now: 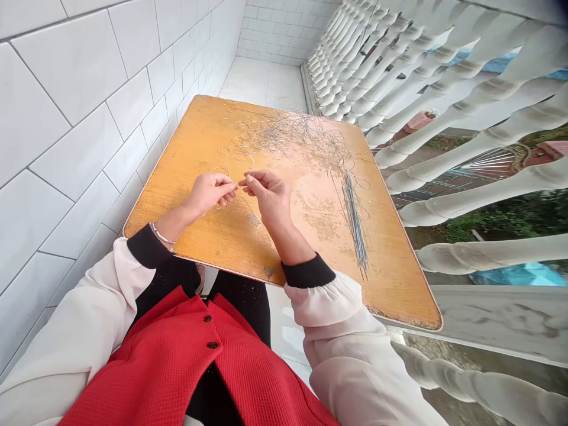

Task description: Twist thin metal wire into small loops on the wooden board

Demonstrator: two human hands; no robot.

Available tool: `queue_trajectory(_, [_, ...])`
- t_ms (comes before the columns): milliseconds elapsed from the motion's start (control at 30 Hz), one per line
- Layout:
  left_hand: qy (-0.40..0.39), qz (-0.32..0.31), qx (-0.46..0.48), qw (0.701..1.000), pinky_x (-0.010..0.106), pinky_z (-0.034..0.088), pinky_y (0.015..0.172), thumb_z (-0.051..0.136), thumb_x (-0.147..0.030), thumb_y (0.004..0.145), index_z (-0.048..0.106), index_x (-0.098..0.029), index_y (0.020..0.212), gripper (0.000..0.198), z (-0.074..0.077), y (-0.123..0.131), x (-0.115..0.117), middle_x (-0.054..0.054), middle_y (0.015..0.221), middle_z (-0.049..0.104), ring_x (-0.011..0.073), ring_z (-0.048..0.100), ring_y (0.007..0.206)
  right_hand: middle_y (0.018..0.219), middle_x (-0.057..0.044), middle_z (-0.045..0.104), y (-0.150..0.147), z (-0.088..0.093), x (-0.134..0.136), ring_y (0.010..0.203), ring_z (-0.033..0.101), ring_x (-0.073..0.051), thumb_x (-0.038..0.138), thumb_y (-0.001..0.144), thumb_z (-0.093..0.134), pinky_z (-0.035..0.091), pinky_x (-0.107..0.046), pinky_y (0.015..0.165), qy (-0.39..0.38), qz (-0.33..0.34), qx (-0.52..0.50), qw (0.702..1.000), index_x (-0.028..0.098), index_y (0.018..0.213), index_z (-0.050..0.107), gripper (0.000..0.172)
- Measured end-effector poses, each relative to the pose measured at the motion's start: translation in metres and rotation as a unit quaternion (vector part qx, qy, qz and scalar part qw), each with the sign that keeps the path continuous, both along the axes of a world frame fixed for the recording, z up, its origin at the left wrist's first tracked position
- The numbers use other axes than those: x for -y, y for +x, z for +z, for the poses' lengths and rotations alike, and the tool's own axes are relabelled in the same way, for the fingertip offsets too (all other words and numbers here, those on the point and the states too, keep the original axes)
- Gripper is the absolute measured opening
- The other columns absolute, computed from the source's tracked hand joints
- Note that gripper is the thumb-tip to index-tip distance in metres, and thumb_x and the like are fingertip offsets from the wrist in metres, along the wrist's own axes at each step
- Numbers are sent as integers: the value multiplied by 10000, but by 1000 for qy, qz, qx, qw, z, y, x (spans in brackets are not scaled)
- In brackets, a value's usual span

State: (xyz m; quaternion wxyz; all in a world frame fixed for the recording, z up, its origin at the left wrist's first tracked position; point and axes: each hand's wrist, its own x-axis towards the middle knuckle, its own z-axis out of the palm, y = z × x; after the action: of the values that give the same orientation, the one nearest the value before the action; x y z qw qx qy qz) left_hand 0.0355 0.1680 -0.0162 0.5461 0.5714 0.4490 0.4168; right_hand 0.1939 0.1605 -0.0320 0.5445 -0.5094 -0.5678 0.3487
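Observation:
My left hand point(210, 194) is closed in a pinch on a thin wire, part of which loops up behind the fingers. Just to its right, my right hand point(268, 192) pinches near the same spot, its fingertips almost meeting the left ones; a thin strand runs below between the hands. Both are held over the near left part of the wooden table point(213, 236). Beyond them lies a tangle of thin wire loops point(279, 133). On the right side of the table rests a bundle of straight thin rods point(355, 225). The exact contact at the fingertips is too small to make out.
A white tiled wall point(80, 124) runs along the left of the table. On the right stands a railing of white balusters point(479, 195), with greenery and a blue covering outside it. The table's near edge is close to my lap.

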Motion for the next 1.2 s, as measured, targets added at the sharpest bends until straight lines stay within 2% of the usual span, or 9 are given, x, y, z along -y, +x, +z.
queue_trajectory(167, [8,61,16,998,162,413,481,624,-117,859,632,-123,702,158,2,-1,-3,-23,567,612,45,552,474,717,-49,720,2,-4,4,647,645,-160,507,919,545,489,-295,645,29,33,163,986,178,770,703,395])
queue_trajectory(333, [9,68,18,997,165,419,488,625,-111,856,622,-124,684,173,2,-1,-3,-23,566,610,43,541,473,742,-54,730,1,1,9,687,616,-178,354,940,532,442,-316,710,133,8,372,919,192,786,736,302])
queue_trajectory(433, [10,76,8,997,166,426,501,641,-127,852,633,-126,697,156,2,-1,-3,-16,582,617,55,570,516,736,-61,721,-1,2,9,679,594,-179,297,938,517,425,-325,732,147,4,419,896,196,756,721,292])
queue_trajectory(500, [10,77,4,997,172,432,509,645,-140,851,631,-129,692,160,1,0,-3,-11,590,624,58,571,526,723,-65,706,-3,-1,9,675,592,-181,272,927,518,421,-323,724,139,-1,405,904,197,738,697,271])
queue_trajectory(633, [15,80,11,997,180,454,528,630,-145,858,616,-132,685,173,0,2,-4,-10,598,638,52,553,511,611,-16,637,-11,-10,8,586,565,-154,253,901,537,410,-287,633,85,-35,319,943,212,747,631,185])
queue_trajectory(800, [33,86,17,996,171,466,529,639,-152,857,615,-132,685,174,-3,5,-4,-17,581,624,47,547,498,559,31,634,-24,-14,7,467,574,-107,263,915,523,437,-225,500,-36,-15,116,993,213,791,545,136])
queue_trajectory(967, [18,87,42,995,165,468,519,622,-117,853,614,-131,683,171,-3,8,-4,-20,577,620,52,565,516,573,31,666,-30,-14,5,471,629,-109,351,904,580,502,-216,484,-133,23,-62,989,214,833,513,168])
queue_trajectory(1067, [11,98,42,994,167,473,524,624,-122,848,618,-128,685,163,-2,8,-5,-17,589,633,56,577,531,621,15,690,-25,-12,5,533,650,-106,361,879,612,526,-222,545,-134,64,-60,987,194,838,565,178])
queue_trajectory(1200, [17,92,32,995,164,451,519,630,-128,839,626,-128,684,155,-1,6,-5,-16,582,633,55,578,529,681,-4,701,-16,-6,5,591,600,-82,332,843,651,476,-195,562,-63,49,26,996,168,763,684,185])
